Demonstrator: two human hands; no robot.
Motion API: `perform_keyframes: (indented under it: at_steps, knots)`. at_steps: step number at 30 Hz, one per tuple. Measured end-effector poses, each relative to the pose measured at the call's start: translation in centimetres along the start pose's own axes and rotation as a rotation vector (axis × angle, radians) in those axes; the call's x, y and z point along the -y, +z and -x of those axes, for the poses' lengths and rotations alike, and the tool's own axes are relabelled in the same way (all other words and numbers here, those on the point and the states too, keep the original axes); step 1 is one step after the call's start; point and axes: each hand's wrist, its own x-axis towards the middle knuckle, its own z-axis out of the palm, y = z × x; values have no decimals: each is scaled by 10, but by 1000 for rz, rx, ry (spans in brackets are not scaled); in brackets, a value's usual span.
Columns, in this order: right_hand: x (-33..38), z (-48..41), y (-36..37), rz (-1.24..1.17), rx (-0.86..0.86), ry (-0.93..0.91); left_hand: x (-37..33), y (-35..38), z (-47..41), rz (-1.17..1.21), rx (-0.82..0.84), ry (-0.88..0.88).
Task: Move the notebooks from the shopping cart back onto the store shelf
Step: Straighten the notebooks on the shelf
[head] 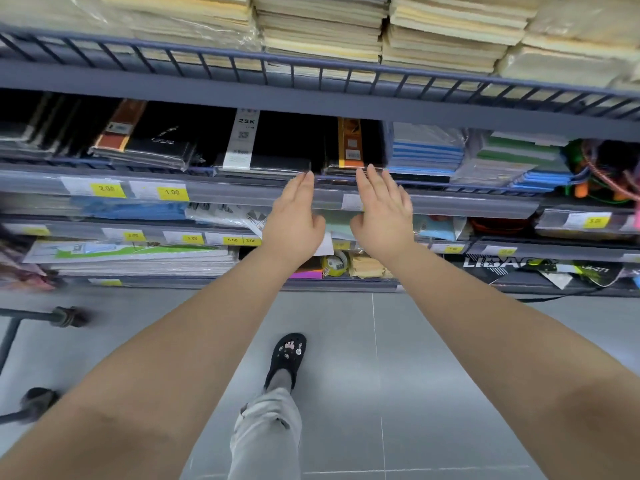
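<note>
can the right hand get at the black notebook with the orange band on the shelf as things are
Probably yes: the right hand is open and empty, its fingertips right by the front edge of the orange-banded black notebook, with nothing between them.

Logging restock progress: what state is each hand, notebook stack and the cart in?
Left hand: open, empty, fingertips at the shelf front.
Right hand: open, empty, fingertips at the orange-banded notebook.
Orange-banded notebook: flat on the shelf.
White-banded black notebooks: stacked flat on the shelf.
Shopping cart: only blurred frame visible; contents unseen.
</note>
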Motion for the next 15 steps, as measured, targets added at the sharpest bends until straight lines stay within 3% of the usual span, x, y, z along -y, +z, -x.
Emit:
perform_keyframes:
  at_steps: [7,15]
  knots:
    - [61,11,20,86,85,-201,52,-29,20,-414,54,-6]
    - [84,-29,54,172,58,-190,90,-23,-10,-562,74,-20]
